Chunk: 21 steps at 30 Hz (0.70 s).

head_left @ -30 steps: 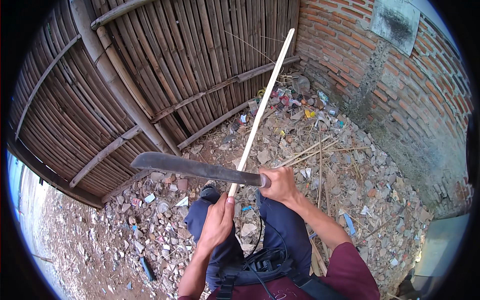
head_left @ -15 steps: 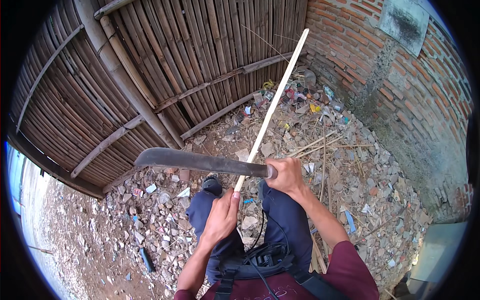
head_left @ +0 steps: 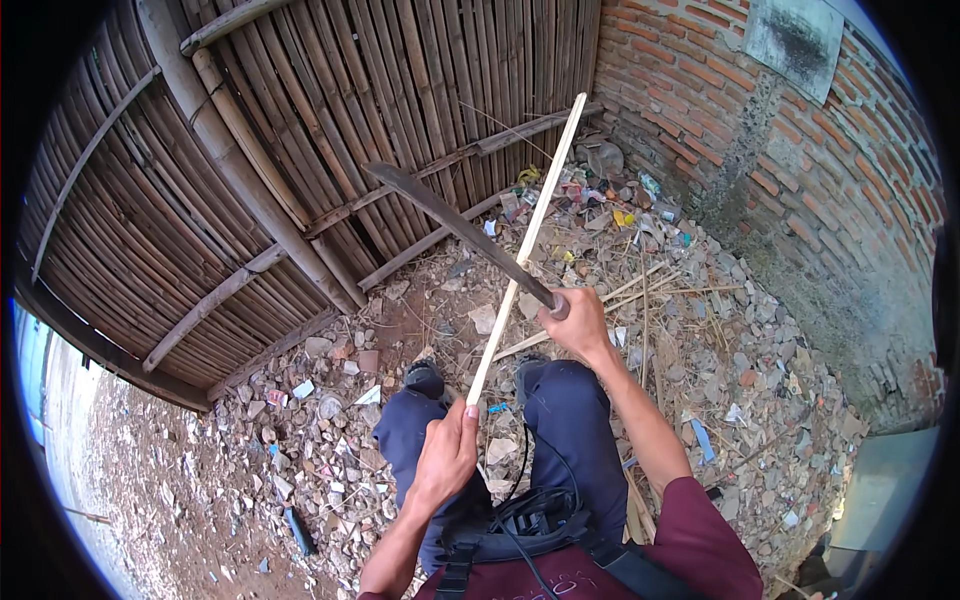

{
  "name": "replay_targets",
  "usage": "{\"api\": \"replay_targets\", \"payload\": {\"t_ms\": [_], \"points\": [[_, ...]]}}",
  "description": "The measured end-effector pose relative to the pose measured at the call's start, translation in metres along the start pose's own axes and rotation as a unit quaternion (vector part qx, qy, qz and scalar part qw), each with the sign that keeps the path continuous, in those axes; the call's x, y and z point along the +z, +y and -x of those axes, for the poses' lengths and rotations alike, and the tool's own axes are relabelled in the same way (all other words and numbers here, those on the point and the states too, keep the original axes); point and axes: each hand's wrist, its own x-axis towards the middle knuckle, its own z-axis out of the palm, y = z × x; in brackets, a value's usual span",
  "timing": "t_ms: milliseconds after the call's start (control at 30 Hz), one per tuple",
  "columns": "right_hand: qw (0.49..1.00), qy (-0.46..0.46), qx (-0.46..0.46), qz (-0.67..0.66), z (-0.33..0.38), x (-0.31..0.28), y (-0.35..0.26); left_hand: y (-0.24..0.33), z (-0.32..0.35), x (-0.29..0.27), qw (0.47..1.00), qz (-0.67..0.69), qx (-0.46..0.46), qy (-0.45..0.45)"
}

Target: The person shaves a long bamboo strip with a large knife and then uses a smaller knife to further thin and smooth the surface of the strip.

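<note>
My left hand (head_left: 447, 452) is closed round the lower end of a long pale wooden strip (head_left: 541, 213), which slants up and away to the right. A dark-bladed machete (head_left: 440, 209) is gripped by its handle in my right hand (head_left: 579, 324). The blade lies across the strip a little above the middle of my reach, pointing up to the left; whether its edge bites into the wood I cannot tell. Both hands are in front of my knees, the right one farther out than the left.
A slatted bamboo wall (head_left: 400, 90) stands ahead and left, a brick wall (head_left: 690, 110) to the right. Stones and litter cover the ground (head_left: 330, 450). Several thin sticks (head_left: 640, 290) lie beyond my right hand. My knees (head_left: 570, 410) are bent below the strip.
The machete has slid farther up the strip, and its tip has swung upward and away. My right hand has moved slightly outward. The strip's far end has dropped a little and shifted left.
</note>
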Motion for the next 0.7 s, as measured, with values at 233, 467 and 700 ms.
{"api": "replay_targets", "payload": {"t_ms": [233,467,700], "points": [[0.986,-0.036,-0.149,0.067,0.036,0.014,-0.006,-0.008,-0.003,-0.005,0.999,0.007,-0.02,-0.024],[0.998,-0.002,-0.063,0.027,-0.006,0.0,0.012,-0.011,0.007,-0.002,1.0,-0.016,0.011,0.003],[0.973,-0.019,-0.211,0.087,0.041,0.013,-0.018,-0.008,-0.006,-0.003,1.0,-0.002,0.01,-0.011]]}}
